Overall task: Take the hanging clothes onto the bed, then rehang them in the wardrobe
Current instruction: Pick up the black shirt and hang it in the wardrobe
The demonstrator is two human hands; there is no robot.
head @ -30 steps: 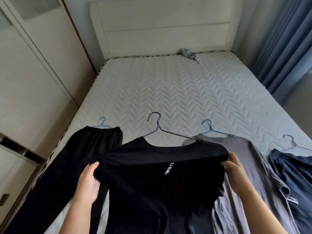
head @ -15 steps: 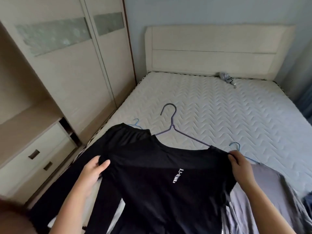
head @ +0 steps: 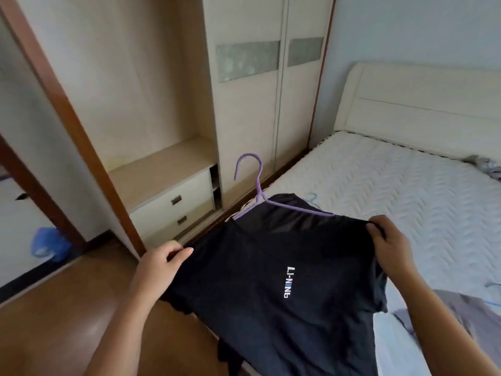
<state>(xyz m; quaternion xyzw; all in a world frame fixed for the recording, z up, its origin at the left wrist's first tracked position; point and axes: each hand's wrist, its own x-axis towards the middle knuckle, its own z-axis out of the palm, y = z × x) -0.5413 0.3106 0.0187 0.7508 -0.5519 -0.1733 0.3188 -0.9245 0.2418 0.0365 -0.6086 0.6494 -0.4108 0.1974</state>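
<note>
I hold a black T-shirt (head: 271, 289) with white chest lettering spread flat in the air over the bed's left edge. It sits on a purple hanger (head: 260, 196) whose hook points up toward the wardrobe (head: 162, 104). My left hand (head: 160, 264) grips the shirt's left shoulder, and my right hand (head: 387, 240) grips its right shoulder. The wardrobe's open bay is ahead on the left. A black garment (head: 292, 199) with a blue hanger lies on the bed (head: 393, 191) behind the shirt. A grey garment (head: 471, 313) lies at the lower right.
Two drawers (head: 173, 210) sit under the open bay's shelf. Closed sliding doors (head: 271, 90) stand to the right of it. A brown door frame (head: 67, 126) and wooden floor (head: 67, 308) lie on the left, with a blue bag (head: 48, 244) beyond. A small grey bundle (head: 485, 166) rests near the headboard.
I have turned left from the bed toward the wardrobe, carrying the black T-shirt off the mattress. Both hands now grip its shoulders, and the hanger hook has swung up.
</note>
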